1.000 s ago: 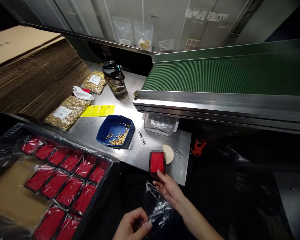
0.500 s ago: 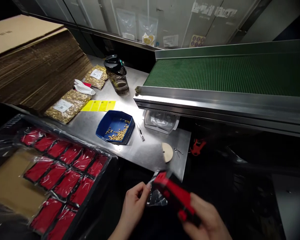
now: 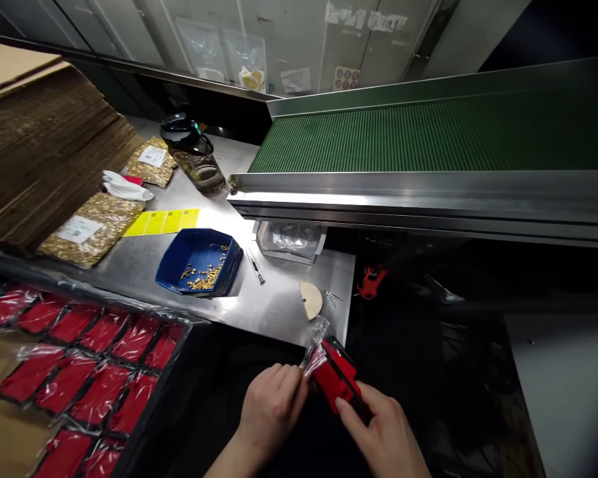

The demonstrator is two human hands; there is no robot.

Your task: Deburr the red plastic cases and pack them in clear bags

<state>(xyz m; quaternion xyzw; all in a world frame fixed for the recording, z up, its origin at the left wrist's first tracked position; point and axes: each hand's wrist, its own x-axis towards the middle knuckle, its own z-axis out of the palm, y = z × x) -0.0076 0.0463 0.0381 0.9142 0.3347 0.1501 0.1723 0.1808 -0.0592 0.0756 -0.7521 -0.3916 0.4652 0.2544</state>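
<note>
Low in front of me, my right hand (image 3: 383, 425) is closed around a red and black boxy item (image 3: 335, 375), whose exact kind I cannot make out. My left hand (image 3: 275, 398) is closed on the edge of a clear plastic bag (image 3: 315, 342). The bag meets the upper left end of the red item and seems to cover part of it. Both hands are below the front edge of the metal table (image 3: 264, 318). Nearest to them on the table lies a pale half-round piece (image 3: 310, 300), with small metal bits (image 3: 333, 296) beside it.
At lower left, a plastic-lined box (image 3: 179, 345) holds rows of bagged red items (image 3: 104, 392). A blue tray (image 3: 172, 265) with small gold pieces, a utility knife (image 3: 255, 267) and a water bottle (image 3: 197, 159) stand on the table. A green conveyor (image 3: 379, 136) overhangs the right side.
The view has shifted, so the table things sit further left. The red item has come to the bag and now touches it. My left hand has turned, knuckles up.
</note>
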